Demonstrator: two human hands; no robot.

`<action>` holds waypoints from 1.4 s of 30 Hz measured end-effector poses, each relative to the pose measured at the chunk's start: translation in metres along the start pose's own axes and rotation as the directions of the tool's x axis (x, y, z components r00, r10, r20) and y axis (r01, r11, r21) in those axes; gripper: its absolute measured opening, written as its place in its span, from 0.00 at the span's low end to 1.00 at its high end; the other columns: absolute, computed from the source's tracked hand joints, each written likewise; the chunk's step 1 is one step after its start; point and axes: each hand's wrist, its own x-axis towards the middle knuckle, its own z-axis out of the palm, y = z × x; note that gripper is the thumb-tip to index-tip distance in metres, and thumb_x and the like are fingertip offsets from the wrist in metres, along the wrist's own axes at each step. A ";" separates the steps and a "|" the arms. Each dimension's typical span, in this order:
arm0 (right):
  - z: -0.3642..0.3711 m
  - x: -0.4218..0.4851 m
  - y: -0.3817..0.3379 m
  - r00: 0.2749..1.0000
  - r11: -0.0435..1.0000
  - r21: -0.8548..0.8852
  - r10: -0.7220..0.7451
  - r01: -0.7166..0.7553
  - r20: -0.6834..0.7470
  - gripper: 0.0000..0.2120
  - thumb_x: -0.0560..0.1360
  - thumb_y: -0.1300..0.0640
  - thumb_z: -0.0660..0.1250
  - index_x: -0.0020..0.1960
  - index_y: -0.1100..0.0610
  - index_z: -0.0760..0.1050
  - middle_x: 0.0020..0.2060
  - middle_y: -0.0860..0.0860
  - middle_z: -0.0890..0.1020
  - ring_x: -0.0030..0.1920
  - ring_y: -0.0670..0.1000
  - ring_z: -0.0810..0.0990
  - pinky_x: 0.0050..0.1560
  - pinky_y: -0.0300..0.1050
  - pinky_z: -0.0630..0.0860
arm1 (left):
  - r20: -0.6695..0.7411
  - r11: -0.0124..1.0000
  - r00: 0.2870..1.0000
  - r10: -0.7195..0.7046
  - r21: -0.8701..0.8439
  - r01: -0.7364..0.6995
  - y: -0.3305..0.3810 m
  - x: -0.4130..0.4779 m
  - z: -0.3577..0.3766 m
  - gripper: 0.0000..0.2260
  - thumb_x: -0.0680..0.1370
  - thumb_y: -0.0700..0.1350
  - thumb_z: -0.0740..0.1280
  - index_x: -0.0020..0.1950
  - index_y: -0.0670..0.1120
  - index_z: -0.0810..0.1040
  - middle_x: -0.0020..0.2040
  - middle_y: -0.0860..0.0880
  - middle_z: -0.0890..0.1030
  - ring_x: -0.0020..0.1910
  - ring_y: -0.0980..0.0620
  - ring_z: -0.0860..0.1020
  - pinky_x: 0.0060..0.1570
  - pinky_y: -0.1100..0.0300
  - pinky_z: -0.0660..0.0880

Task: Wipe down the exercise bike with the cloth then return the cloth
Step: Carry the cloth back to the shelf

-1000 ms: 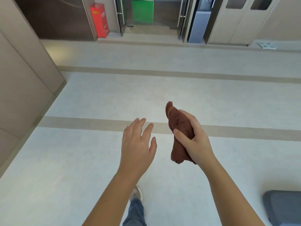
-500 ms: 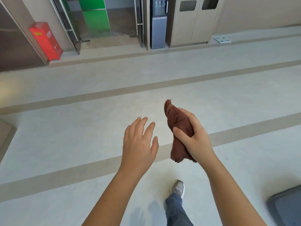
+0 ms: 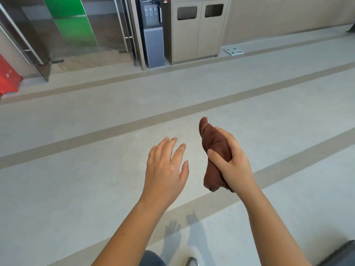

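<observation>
Gripping a bunched, reddish-brown terry cloth (image 3: 214, 148), the right hand (image 3: 233, 166) has its thumb and fingers clamped around the middle, both ends sticking out above and below. The left hand (image 3: 165, 167) hovers just beside it, empty, palm down, fingers loosely spread. Both are raised over a pale grey floor (image 3: 76, 189) crossed by tan stripes.
</observation>
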 end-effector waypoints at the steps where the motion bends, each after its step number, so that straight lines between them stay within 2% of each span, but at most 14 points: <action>1: 0.004 0.018 0.003 1.000 1.000 -0.007 0.006 -0.006 0.002 0.24 0.73 0.61 0.66 0.60 0.35 0.67 0.54 0.29 0.73 0.52 0.31 0.73 0.45 0.20 0.66 | 0.011 1.000 1.000 -0.005 0.004 0.005 -0.008 0.015 0.006 0.16 0.71 0.39 0.71 0.57 0.38 0.78 0.59 0.38 0.77 0.61 0.37 0.73 0.58 0.38 0.69; 7: 0.050 0.145 0.024 0.998 0.998 -0.053 0.024 -0.021 0.051 0.26 0.73 0.60 0.66 0.58 0.32 0.66 0.57 0.37 0.75 0.54 0.36 0.74 0.51 0.25 0.69 | 0.032 0.997 0.998 -0.059 0.044 0.058 -0.083 0.116 0.052 0.16 0.71 0.41 0.71 0.58 0.40 0.78 0.59 0.39 0.77 0.61 0.38 0.73 0.59 0.39 0.69; 14: 0.129 0.322 0.006 0.995 0.997 -0.069 0.024 -0.018 0.099 0.23 0.72 0.60 0.66 0.62 0.41 0.68 0.56 0.43 0.77 0.54 0.40 0.76 0.52 0.37 0.73 | -0.029 0.995 0.995 -0.095 0.021 0.095 -0.200 0.263 0.071 0.16 0.71 0.41 0.71 0.57 0.39 0.78 0.58 0.39 0.78 0.61 0.37 0.73 0.59 0.39 0.68; 18: 0.161 0.414 -0.006 0.996 0.999 -0.050 -0.007 0.012 0.093 0.24 0.72 0.59 0.66 0.61 0.37 0.68 0.55 0.38 0.77 0.52 0.36 0.75 0.48 0.26 0.71 | -0.071 0.995 0.993 -0.098 0.028 0.100 -0.253 0.345 0.076 0.16 0.72 0.41 0.71 0.58 0.40 0.77 0.59 0.40 0.78 0.62 0.38 0.72 0.60 0.39 0.65; 21: 0.176 0.470 -0.004 0.996 0.999 -0.028 -0.014 0.016 0.084 0.24 0.72 0.60 0.67 0.59 0.35 0.68 0.54 0.34 0.76 0.50 0.33 0.75 0.46 0.23 0.69 | -0.076 0.994 0.991 -0.108 0.025 0.110 -0.283 0.392 0.087 0.15 0.71 0.40 0.71 0.57 0.39 0.78 0.58 0.39 0.78 0.61 0.36 0.73 0.60 0.37 0.65; 26: 0.192 0.568 0.013 0.998 1.000 0.000 -0.013 0.014 0.066 0.25 0.72 0.60 0.67 0.60 0.34 0.68 0.55 0.34 0.75 0.50 0.32 0.75 0.45 0.22 0.69 | -0.092 0.997 0.993 -0.070 0.017 0.072 -0.324 0.473 0.121 0.15 0.72 0.43 0.66 0.56 0.39 0.79 0.57 0.40 0.79 0.60 0.37 0.74 0.59 0.38 0.66; 31: 0.185 0.688 0.041 0.999 0.999 0.007 -0.033 0.033 0.027 0.25 0.72 0.61 0.67 0.61 0.37 0.68 0.55 0.33 0.75 0.52 0.32 0.74 0.46 0.22 0.68 | -0.103 1.000 0.995 0.001 0.017 0.001 -0.351 0.588 0.177 0.15 0.71 0.41 0.71 0.56 0.39 0.79 0.56 0.39 0.79 0.60 0.38 0.74 0.58 0.37 0.67; 35: 0.162 0.790 0.057 0.999 0.999 -0.015 -0.030 0.030 -0.017 0.25 0.72 0.61 0.67 0.64 0.40 0.68 0.59 0.38 0.75 0.57 0.37 0.74 0.55 0.30 0.70 | -0.058 0.999 0.998 0.039 0.007 -0.038 -0.354 0.698 0.215 0.15 0.71 0.41 0.71 0.57 0.39 0.78 0.57 0.39 0.79 0.60 0.37 0.74 0.59 0.37 0.67; 37: 0.151 0.839 0.059 0.999 1.000 -0.023 -0.021 0.021 -0.027 0.25 0.72 0.60 0.66 0.64 0.40 0.68 0.60 0.39 0.75 0.57 0.39 0.74 0.56 0.33 0.70 | -0.049 0.999 0.998 0.043 -0.001 -0.043 -0.355 0.749 0.227 0.15 0.72 0.42 0.71 0.57 0.39 0.78 0.58 0.39 0.78 0.60 0.37 0.73 0.59 0.36 0.66; 42: 0.143 0.948 0.065 0.999 0.999 -0.050 -0.020 0.019 -0.036 0.26 0.72 0.59 0.66 0.65 0.39 0.67 0.59 0.38 0.75 0.56 0.36 0.74 0.52 0.24 0.69 | -0.012 1.000 1.000 -0.005 0.018 0.006 -0.382 0.852 0.255 0.16 0.73 0.43 0.69 0.59 0.39 0.77 0.59 0.39 0.77 0.62 0.36 0.72 0.61 0.36 0.65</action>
